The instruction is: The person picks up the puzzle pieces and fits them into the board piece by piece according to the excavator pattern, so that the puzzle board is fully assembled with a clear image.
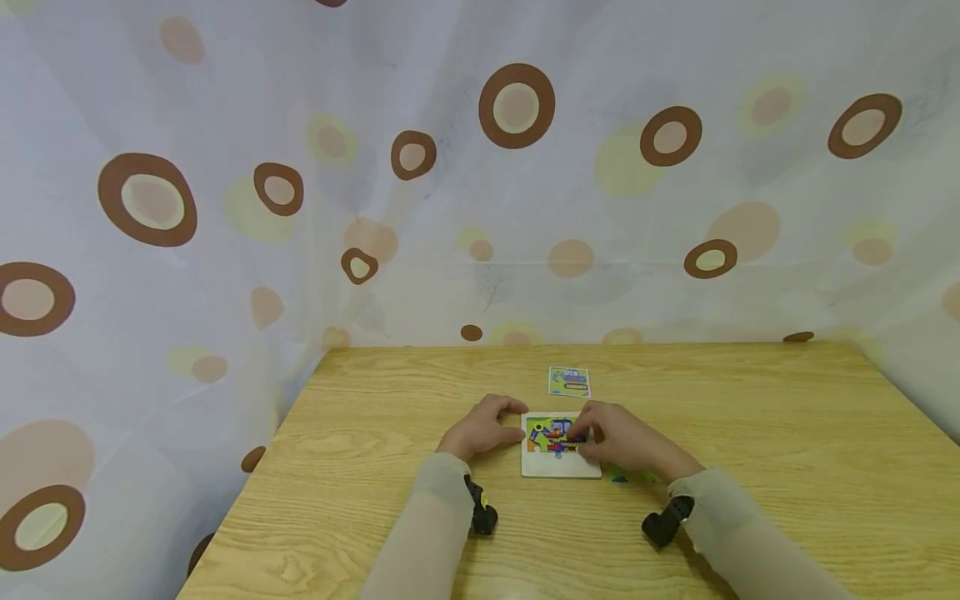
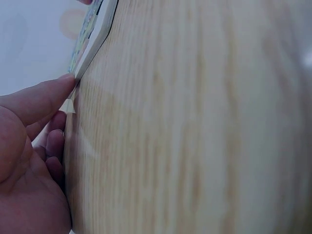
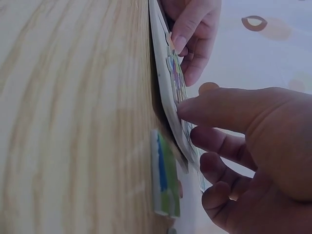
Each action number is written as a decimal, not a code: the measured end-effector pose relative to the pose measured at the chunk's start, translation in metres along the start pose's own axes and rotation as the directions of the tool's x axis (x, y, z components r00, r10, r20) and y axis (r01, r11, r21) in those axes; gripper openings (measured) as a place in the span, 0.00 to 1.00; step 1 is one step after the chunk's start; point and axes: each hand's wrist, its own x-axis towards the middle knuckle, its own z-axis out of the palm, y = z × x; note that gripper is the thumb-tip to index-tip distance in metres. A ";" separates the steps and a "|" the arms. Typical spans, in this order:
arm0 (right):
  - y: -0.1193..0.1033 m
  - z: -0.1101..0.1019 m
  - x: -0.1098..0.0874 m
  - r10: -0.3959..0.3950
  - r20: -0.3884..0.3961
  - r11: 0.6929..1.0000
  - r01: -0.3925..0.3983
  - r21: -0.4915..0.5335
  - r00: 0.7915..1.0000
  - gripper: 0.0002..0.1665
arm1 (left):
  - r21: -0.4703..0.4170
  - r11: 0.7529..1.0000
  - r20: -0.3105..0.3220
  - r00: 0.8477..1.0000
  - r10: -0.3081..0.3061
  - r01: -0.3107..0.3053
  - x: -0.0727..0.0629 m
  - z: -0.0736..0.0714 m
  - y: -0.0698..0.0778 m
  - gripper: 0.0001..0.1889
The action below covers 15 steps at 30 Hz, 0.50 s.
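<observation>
A white-framed jigsaw puzzle tray (image 1: 561, 467) lies on the table with colourful pieces in its upper part, showing a digger picture. The lower strip inside it is plain white. My left hand (image 1: 486, 427) rests at the tray's left side, with index fingertip near the top corner and thumb at the edge; in the left wrist view the thumb (image 2: 44, 100) meets the tray's rim. My right hand (image 1: 618, 437) reaches over the tray's right side, thumb and index fingertips on the puzzle pieces (image 1: 557, 435). In the right wrist view its other fingers curl loosely beside the tray.
Loose green-and-blue puzzle pieces (image 3: 165, 178) lie on the table right of the tray, partly under my right hand. A small card (image 1: 569, 382) with a digger picture lies behind the tray. A patterned curtain (image 1: 570, 208) hangs behind the wooden table (image 1: 360, 467).
</observation>
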 end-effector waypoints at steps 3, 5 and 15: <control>0.000 0.001 0.001 0.017 -0.004 1.000 -0.017 -0.005 1.000 0.09 | 0.004 1.000 -0.001 1.000 -0.005 0.005 0.003 0.001 -0.003 0.18; 0.001 0.001 0.001 0.028 -0.004 1.000 -0.028 0.004 1.000 0.09 | 0.004 1.000 -0.002 1.000 -0.007 0.007 0.004 0.001 -0.004 0.18; 0.005 -0.003 -0.004 0.024 -0.001 0.998 -0.024 0.053 1.000 0.10 | -0.006 1.000 0.000 1.000 0.003 -0.003 0.002 0.000 -0.003 0.18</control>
